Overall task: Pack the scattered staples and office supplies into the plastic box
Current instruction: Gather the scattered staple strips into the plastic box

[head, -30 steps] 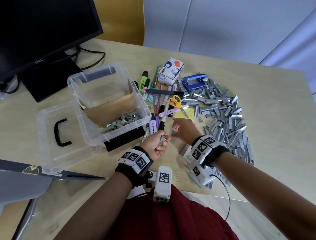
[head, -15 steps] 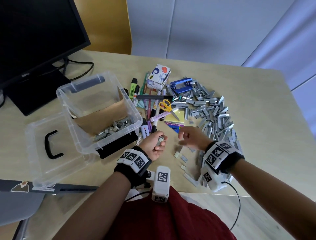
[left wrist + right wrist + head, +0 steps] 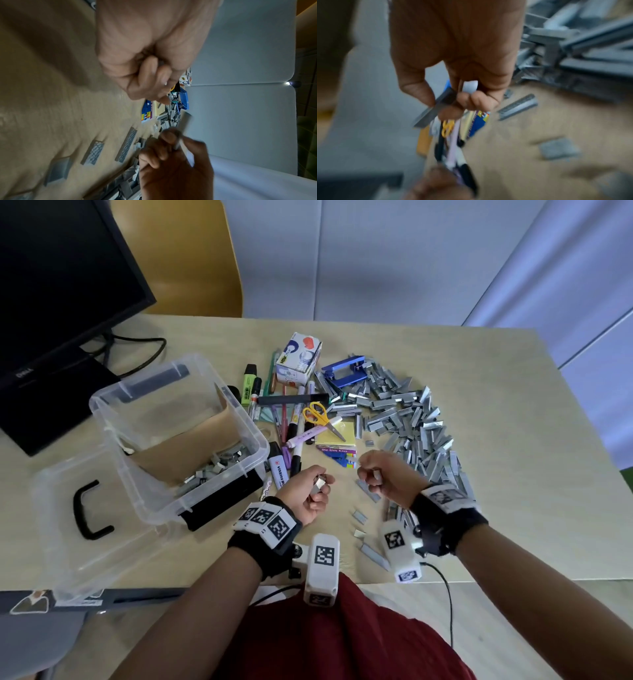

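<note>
My left grip [image 3: 310,494] curled round staple strips [image 3: 320,484]; my right grip [image 3: 385,479] pinches one staple strip [image 3: 376,475], both above desk [image 3: 513,491] near front edge, plastic box [image 3: 239,419] at left

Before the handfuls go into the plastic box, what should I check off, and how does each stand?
1. Left hand holds staple strips: ok.
2. Right hand pinches a staple strip: ok.
3. Plastic box open, its lid lying beside it: ok.
4. Room left in the box above the staples already in it: ok.
5. Left hand's hold firm enough to carry: cannot tell.
6. Desk cleared of loose staples: not ok, a big pile remains.
</note>
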